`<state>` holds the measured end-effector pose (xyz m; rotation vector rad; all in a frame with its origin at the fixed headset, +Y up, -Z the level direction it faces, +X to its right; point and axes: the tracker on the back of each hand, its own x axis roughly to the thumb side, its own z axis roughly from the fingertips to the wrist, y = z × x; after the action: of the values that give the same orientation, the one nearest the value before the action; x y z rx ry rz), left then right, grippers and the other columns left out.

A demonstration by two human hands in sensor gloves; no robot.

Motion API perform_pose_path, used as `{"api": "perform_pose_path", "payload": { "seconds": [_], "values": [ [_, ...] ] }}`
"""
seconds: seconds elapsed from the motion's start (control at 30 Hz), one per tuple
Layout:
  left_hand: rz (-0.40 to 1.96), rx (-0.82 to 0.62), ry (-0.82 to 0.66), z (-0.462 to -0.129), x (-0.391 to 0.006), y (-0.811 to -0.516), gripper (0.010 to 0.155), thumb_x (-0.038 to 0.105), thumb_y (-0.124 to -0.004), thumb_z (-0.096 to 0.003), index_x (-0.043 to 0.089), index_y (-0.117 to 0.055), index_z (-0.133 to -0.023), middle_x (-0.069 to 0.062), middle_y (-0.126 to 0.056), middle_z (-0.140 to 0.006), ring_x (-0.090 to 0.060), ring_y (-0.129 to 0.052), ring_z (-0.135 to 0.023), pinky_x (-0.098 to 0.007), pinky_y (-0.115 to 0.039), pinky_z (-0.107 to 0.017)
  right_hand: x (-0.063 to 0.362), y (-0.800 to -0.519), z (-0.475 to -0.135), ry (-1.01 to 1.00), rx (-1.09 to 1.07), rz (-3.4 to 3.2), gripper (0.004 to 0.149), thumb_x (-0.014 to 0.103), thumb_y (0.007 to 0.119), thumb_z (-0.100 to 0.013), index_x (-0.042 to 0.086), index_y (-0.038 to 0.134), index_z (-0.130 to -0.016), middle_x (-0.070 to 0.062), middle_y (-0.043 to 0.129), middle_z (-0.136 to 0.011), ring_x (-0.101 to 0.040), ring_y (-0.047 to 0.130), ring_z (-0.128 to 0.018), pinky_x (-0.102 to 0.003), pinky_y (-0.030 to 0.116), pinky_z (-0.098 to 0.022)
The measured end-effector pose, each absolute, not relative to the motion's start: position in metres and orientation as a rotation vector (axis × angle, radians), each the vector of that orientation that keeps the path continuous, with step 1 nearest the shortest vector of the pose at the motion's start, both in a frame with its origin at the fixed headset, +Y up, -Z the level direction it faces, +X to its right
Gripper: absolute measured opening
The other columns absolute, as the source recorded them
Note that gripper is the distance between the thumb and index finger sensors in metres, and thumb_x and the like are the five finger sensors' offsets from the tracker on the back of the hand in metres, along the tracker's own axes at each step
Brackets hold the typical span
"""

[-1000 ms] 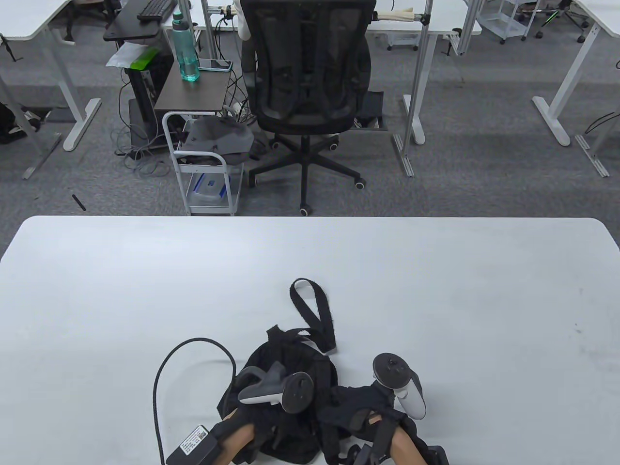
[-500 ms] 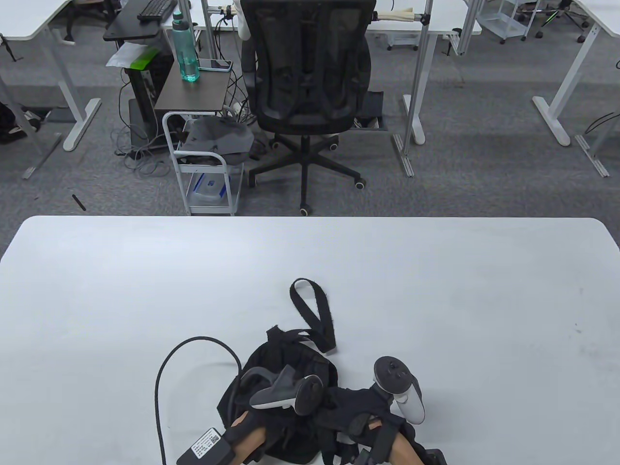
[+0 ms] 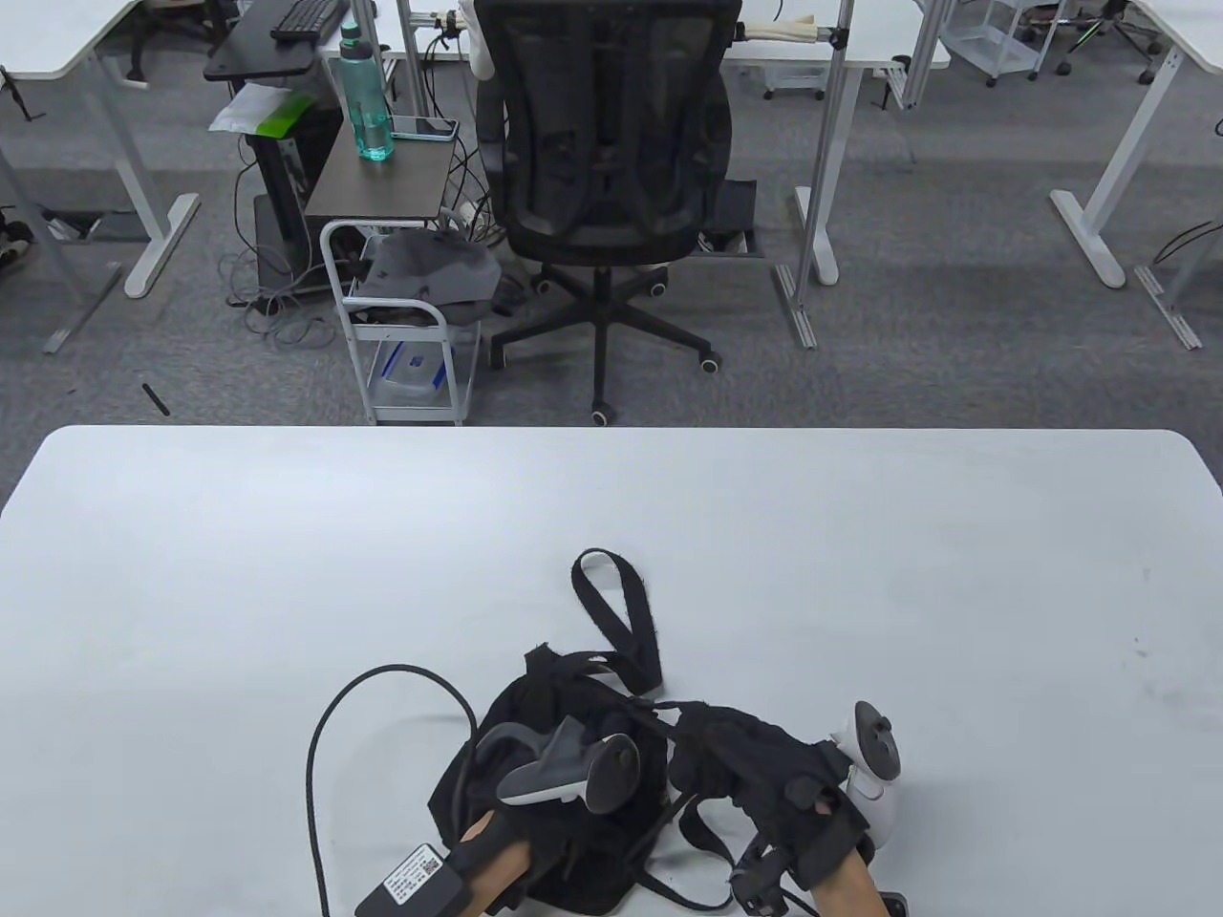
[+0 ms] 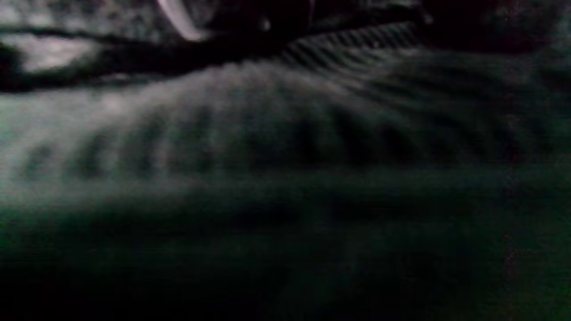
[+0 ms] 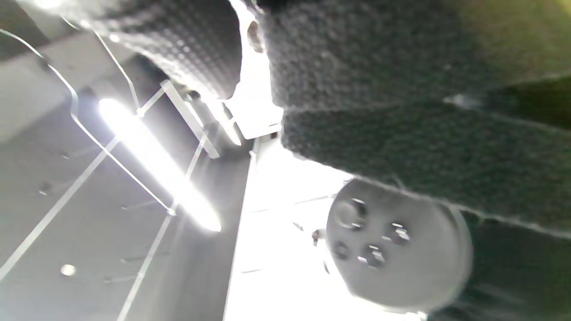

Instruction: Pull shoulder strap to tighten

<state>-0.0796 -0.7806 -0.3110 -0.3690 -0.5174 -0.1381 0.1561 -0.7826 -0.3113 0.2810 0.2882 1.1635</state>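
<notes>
Black bag (image 3: pixel 545 764) sits crumpled at the near edge of the white table (image 3: pixel 860 573), centre-left. One wide strap loop (image 3: pixel 616 611) lies slack on the table beyond it, untouched. A thinner shoulder strap (image 3: pixel 654 709) runs from the top of the bag rightward into the right hand (image 3: pixel 764 774). That hand is palm-down just right of the bag, gloved fingers apparently curled round the strap end, though the actual grip is hidden under the glove; a loose strap tail (image 3: pixel 697 850) curls on the table below it. Left hand (image 3: pixel 535 812) lies on the bag body under its tracker (image 3: pixel 564 764); its fingers are buried in black fabric, so can't tell if it grips or just presses. Left wrist view is dark blurred fabric, no help. Right wrist view is flipped toward the ceiling lights, showing only glove (image 5: pixel 401 89) and tracker face (image 5: pixel 397 245). My read: pull looks under way, strap looks only partly taut. To do it well: keep the left hand pinning the bag down so the bag doesn't slide with the pull; pull with the right hand along the strap's own line, away from the bag, low over the table, steady not jerky. Buckle isn't visible, so I can't say how much slack is left. Risk: bag drags rightward instead of strap feeding through.
</notes>
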Motion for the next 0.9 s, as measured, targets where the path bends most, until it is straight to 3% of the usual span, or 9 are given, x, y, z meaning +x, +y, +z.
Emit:
{"api": "perform_pose_path", "payload": {
  "seconds": [0.43, 0.53, 0.6, 0.7, 0.8, 0.9],
  "values": [
    [-0.131, -0.335, -0.469, -0.318, -0.076, -0.781, 0.110, 0.071, -0.072, -0.0258, 0.019, -0.013, -0.103, 0.004, -0.069, -0.091, -0.021, -0.076, -0.078, -0.046, -0.072, -0.065, 0.193, -0.756, -0.305, 0.051, 0.384, 1.057, 0.082, 0.056, 0.078, -0.047, -0.011, 0.071, -0.093, -0.025, 0.097, -0.069, -0.043, 0.097, -0.060, -0.067, 0.062, -0.058],
    [-0.144, -0.329, -0.408, -0.322, -0.073, -0.781, 0.110, 0.072, -0.071, -0.0258, 0.019, -0.014, -0.103, 0.005, -0.070, -0.089, -0.020, -0.077, -0.077, -0.044, -0.073, -0.064, 0.193, -0.756, -0.304, 0.058, 0.357, 1.060, 0.081, 0.056, 0.078, -0.046, -0.014, 0.075, -0.088, -0.027, 0.101, -0.061, -0.037, 0.104, -0.042, -0.061, 0.074, -0.052],
    [-0.120, -0.324, -0.360, -0.325, -0.074, -0.781, 0.110, 0.072, -0.071, -0.0260, 0.018, -0.016, -0.104, 0.005, -0.071, -0.089, -0.020, -0.078, -0.076, -0.044, -0.074, -0.063, 0.191, -0.756, -0.303, 0.169, 0.361, 1.076, 0.081, 0.055, 0.079, -0.046, -0.016, 0.078, -0.086, -0.031, 0.102, -0.054, -0.034, 0.106, -0.028, -0.057, 0.081, -0.044],
    [-0.104, -0.331, -0.310, -0.331, -0.075, -0.781, 0.109, 0.072, -0.072, -0.0266, 0.019, -0.017, -0.104, 0.006, -0.071, -0.088, -0.019, -0.079, -0.075, -0.043, -0.074, -0.062, 0.190, -0.757, -0.302, 0.392, 0.392, 1.162, 0.083, 0.051, 0.076, -0.051, -0.022, 0.072, -0.088, -0.038, 0.100, -0.054, -0.035, 0.105, -0.022, -0.057, 0.082, -0.040],
    [-0.099, -0.337, -0.285, -0.335, -0.077, -0.781, 0.108, 0.072, -0.072, -0.0267, 0.020, -0.017, -0.105, 0.007, -0.072, -0.087, -0.018, -0.079, -0.074, -0.043, -0.074, -0.062, 0.191, -0.753, -0.300, 0.481, 0.432, 1.308, 0.083, 0.050, 0.073, -0.052, -0.025, 0.070, -0.089, -0.040, 0.100, -0.053, -0.036, 0.106, -0.021, -0.058, 0.082, -0.039],
    [-0.092, -0.343, -0.251, -0.339, -0.079, -0.782, 0.108, 0.072, -0.072, -0.0268, 0.020, -0.018, -0.105, 0.007, -0.072, -0.086, -0.018, -0.079, -0.074, -0.042, -0.074, -0.062, 0.193, -0.749, -0.295, 0.616, 0.472, 1.543, 0.085, 0.049, 0.070, -0.054, -0.024, 0.060, -0.096, -0.040, 0.095, -0.062, -0.040, 0.102, -0.029, -0.062, 0.076, -0.045]
  ]
}}
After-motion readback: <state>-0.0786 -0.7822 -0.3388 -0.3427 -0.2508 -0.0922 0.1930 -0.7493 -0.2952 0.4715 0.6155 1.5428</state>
